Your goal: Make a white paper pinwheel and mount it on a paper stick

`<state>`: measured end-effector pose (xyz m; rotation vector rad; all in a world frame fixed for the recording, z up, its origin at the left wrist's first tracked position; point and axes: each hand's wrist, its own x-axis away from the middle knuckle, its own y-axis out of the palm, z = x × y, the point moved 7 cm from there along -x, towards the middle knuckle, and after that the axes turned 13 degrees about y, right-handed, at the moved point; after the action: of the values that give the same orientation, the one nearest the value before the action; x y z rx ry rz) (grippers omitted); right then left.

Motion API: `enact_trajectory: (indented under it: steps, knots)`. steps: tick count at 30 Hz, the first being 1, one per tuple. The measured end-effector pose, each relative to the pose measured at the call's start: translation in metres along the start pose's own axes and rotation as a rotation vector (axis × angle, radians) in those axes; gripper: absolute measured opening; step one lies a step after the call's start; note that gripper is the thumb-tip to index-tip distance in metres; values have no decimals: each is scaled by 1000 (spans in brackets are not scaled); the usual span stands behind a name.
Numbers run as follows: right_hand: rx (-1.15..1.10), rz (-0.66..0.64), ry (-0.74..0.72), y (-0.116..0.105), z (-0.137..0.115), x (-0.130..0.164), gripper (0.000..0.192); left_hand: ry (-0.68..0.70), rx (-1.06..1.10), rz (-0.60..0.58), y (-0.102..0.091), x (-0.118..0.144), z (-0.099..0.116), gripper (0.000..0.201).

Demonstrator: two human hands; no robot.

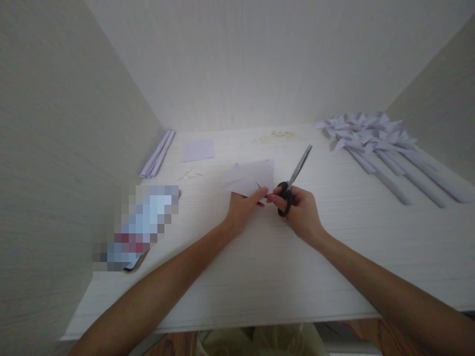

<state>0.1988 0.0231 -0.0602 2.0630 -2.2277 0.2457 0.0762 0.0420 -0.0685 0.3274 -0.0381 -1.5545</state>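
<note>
With a row of finished pinwheels (365,132) lying far right, the left hand (243,207) pinches the near corner of a paper (252,179) mid-table while the right hand (302,210), fingers curled through the handles, holds shut scissors (295,178) just beside it, no cut visible yet.

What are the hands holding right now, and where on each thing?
Left hand pinches the paper sheet at its near edge; right hand holds the scissors by the black handles.

folded pale lilac paper sheet (249,179), pinched at its near corner, raised off table; black-handled scissors (293,180), blades closed, pointing away, gripped upright.
</note>
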Motion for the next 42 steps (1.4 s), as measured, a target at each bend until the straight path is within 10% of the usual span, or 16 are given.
enact_trajectory:
  steps: [42]
  knots:
    - [82,-4,-17,2,-3,1,22,1,-50,-26,1,0,2,9]
